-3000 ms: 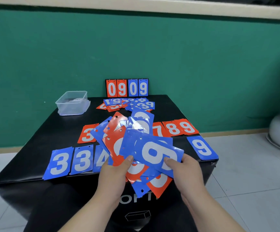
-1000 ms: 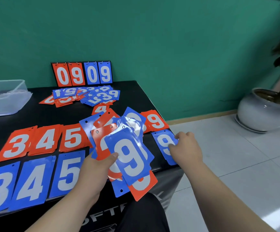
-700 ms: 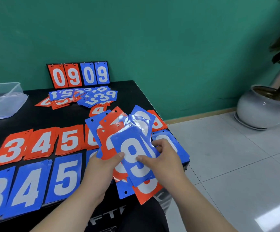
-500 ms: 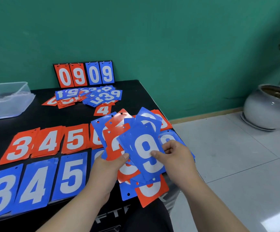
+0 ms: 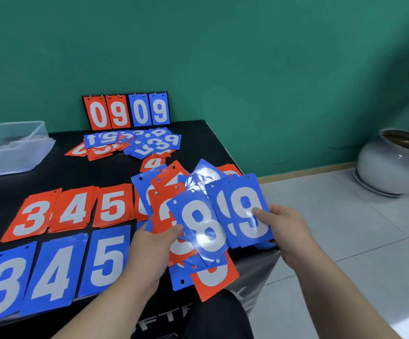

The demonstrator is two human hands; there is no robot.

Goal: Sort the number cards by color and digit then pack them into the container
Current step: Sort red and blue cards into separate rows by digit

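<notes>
Number cards, thin glossy plastic rectangles in red and blue with white digits, filled both hands at the lower centre of the frame. The left hand gripped a loose mixed fan, its thumb pressed beside a blue 8 card at the front. Just right of the fan, the right hand pinched a small stack of blue 9 cards, thumb on the face and fingers behind.

Glare on the faces suggested slick, light, slightly bendy sheets, likely to slide over one another. A firm pinch at a lower edge looked the surest hold.

Left of the hands, sorted piles lay in rows on the black table, with blue 3, 4 and 5 piles nearest and red 3, 4 and 5 piles behind. Farther back, an unsorted heap sat at upper centre and the clear plastic container at the left edge, well apart from the hands. A red-and-blue flip scoreboard reading 0909 stood against the green wall.
</notes>
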